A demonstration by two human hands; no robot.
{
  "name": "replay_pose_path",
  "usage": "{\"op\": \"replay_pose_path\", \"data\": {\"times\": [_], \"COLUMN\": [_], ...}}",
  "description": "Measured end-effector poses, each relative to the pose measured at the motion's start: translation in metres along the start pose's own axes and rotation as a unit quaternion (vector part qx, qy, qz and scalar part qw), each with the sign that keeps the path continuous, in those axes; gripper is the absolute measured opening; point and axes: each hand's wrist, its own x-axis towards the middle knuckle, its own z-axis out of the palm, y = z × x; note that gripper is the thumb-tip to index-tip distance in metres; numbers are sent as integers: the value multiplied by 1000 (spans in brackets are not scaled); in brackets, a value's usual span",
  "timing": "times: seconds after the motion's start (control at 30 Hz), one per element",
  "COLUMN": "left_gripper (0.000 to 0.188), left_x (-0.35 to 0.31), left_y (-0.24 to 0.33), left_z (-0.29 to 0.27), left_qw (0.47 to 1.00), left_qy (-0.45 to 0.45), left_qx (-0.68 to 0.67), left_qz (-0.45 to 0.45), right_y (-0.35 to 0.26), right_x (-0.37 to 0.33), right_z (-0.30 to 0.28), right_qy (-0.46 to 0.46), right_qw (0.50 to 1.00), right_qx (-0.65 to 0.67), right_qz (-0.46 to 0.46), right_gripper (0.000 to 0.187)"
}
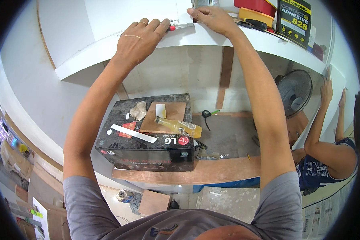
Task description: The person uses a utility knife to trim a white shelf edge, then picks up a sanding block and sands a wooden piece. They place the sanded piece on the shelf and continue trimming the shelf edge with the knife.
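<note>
left hand [142, 42], fingers bent beside red-and-metal tool [172, 28], top center of frame, grip unclear; right hand [213, 19], thumb at edge of white panel [185, 12], fingers curled, hold unclear. both over white surface [212, 37]. black-yellow container [294, 22], upper right. black carton [124, 158], center-left; fan [295, 90], right.

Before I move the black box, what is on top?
A brown board, yellowish bottle, crumpled pale wad, white strip, red piece, white scraps. The board hides what is beneath.
</note>
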Motion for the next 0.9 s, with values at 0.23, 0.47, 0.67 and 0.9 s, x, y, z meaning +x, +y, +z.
{"op": "replay_pose_path", "data": {"times": [0.23, 0.47, 0.67, 0.9], "left_gripper": [40, 45, 48, 47], "left_x": [-7, -5, -5, -5], "left_y": [-2, 6, 9, 7], "left_z": [14, 9, 6, 6], "left_qw": [1000, 999, 999, 998], "left_qy": [30, 7, -20, -19], "left_qx": [0, 32, 43, 55], "left_qz": [9, 4, -7, 1], "right_y": [4, -11, -10, -12], "right_x": [-18, -32, -31, -33], "right_z": [0, 4, 10, 13], "right_qy": [15, 72, 95, 99], "right_qw": [997, 988, 986, 987], "right_qx": [-28, -112, -103, -90], "right_qz": [-68, -81, -94, -95], "right_gripper": [104, 95, 91, 90]}}
